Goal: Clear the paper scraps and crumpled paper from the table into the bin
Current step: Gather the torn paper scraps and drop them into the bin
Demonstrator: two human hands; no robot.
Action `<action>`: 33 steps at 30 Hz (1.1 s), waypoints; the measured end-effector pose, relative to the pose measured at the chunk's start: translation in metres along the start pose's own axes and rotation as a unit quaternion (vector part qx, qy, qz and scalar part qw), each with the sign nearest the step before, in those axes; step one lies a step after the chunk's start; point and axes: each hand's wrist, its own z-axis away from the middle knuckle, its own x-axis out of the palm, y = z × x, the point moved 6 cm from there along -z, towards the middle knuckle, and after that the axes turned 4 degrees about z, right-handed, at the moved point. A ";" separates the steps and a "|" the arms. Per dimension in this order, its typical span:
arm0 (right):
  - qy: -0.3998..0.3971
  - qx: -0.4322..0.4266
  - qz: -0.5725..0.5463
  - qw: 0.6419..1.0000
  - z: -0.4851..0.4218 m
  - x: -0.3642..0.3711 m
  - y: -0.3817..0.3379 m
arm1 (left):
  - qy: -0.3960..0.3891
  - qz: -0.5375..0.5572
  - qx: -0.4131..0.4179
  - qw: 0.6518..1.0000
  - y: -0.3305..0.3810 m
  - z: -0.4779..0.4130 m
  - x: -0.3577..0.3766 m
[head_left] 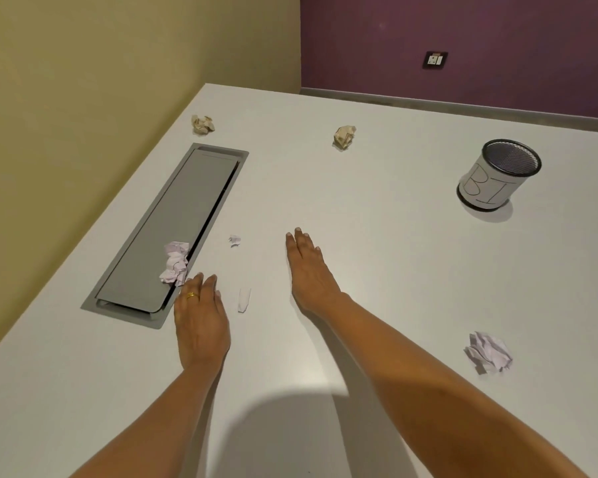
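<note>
Yellow and purple walls meet at the far corner of this room, and a broad white worktop [377, 208] fills the space below them. Nearest to the person, a crumpled pale lilac paper ball [488, 351] lies on the right side, well apart from both arms. The left hand [201, 319], with a gold ring [192, 296] on one finger, rests flat and palm down, its fingers [206, 282] straight and close together, holding nothing; the fingertips sit just beside the near corner of a long grey metal cable hatch [173, 229] set into the surface. A small white folded paper strip [244, 300] lies between the two hands. The right hand [308, 270] reaches farther forward, also flat and empty, fingers extended and only slightly spread. A second crumpled lilac paper wad [175, 262] sits on the near end of the hatch lid, just beyond the left fingertips. A tiny white torn scrap [234, 240] lies between the hatch and the right hand. Farther off to the right stands a black mesh cylindrical bin [497, 177] wrapped in white paper with hand-drawn letters, upright and well apart from everything else. Near the far edge lie two crumpled beige paper balls, one at the left [202, 124] beyond the hatch, one nearer the middle [344, 136]. A dark wall socket [435, 60] sits on the purple wall.
</note>
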 end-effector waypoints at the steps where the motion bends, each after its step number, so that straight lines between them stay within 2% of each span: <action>1: -0.011 -0.010 0.006 1.000 -0.003 -0.001 -0.004 | 0.001 0.003 0.002 1.000 0.000 0.000 0.000; 4: -0.030 -0.024 0.043 0.998 -0.008 0.000 -0.008 | 0.002 0.013 0.008 1.000 0.001 0.001 0.000; 8: -0.015 -0.029 0.040 0.999 -0.004 -0.004 -0.006 | -0.002 0.059 0.003 0.998 0.003 0.002 -0.002; 12: 0.079 -0.040 0.085 0.992 0.005 -0.023 -0.017 | -0.013 0.122 0.046 0.991 0.011 0.006 -0.006; 15: 0.014 -0.057 0.143 0.988 0.011 -0.017 -0.016 | -0.061 0.140 0.081 0.985 0.014 0.008 -0.004; 21: 0.011 -0.073 0.144 0.987 0.015 -0.019 -0.015 | -0.066 0.047 0.097 0.992 0.028 -0.027 -0.003; 26: 0.010 -0.061 0.132 0.989 0.013 -0.015 -0.014 | -0.159 0.011 0.136 0.978 0.036 -0.059 0.017; 30: 0.013 -0.065 0.150 0.986 0.015 -0.015 -0.016 | -0.226 0.017 0.124 0.966 0.040 -0.069 0.027; 33: 0.002 -0.071 0.159 0.985 0.020 -0.017 -0.015 | -0.230 0.014 0.123 0.965 0.043 -0.067 0.026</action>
